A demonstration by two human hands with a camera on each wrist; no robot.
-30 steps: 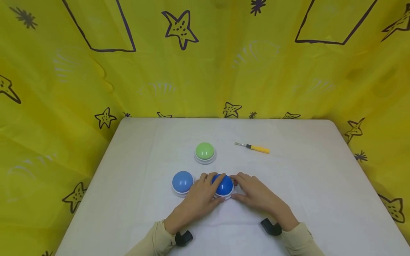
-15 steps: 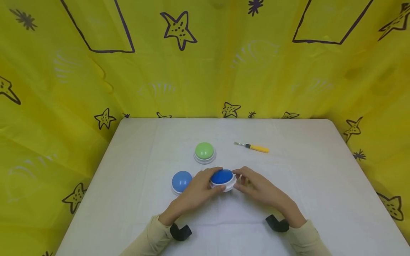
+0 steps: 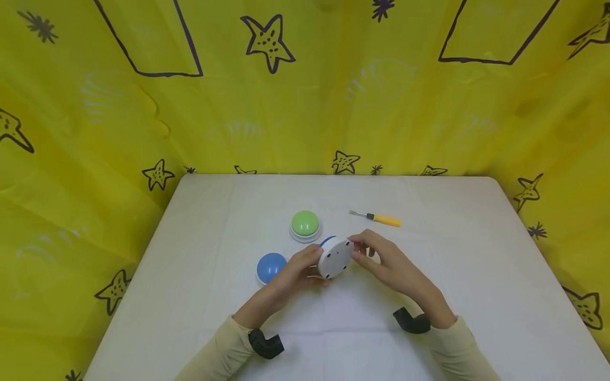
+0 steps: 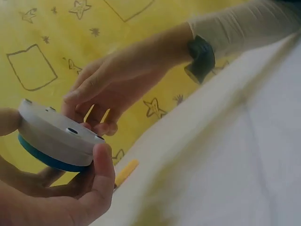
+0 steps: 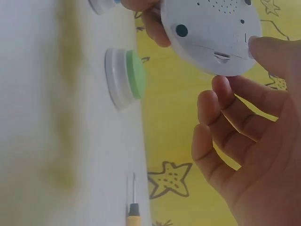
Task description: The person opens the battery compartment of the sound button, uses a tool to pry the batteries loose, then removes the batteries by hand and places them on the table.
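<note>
A round push button with a blue dome and white base [image 3: 335,257] is held up off the table, tilted so its underside faces the person. My left hand [image 3: 295,270] grips it by the rim from the left, fingers around the dome side. At the opposite edge, my right hand [image 3: 393,264] pinches the rim between thumb and index finger. The right wrist view shows the base [image 5: 211,37] with speaker holes, dark rubber feet and a small cover latch, the thumb [image 5: 273,54] lying on it. The other right fingers are loosely curled, touching nothing.
A lighter blue button [image 3: 270,266] stands left of my left hand, partly covered by it. Behind it is a green button [image 3: 305,224]. A yellow-handled screwdriver [image 3: 386,220] lies at the back right on the white table [image 3: 214,211]. A yellow curtain [image 3: 305,106] hangs behind.
The dark blue button has come up off the table and been turned from dome-up to underside facing the person. Both hands rose with it; the other items stayed put.
</note>
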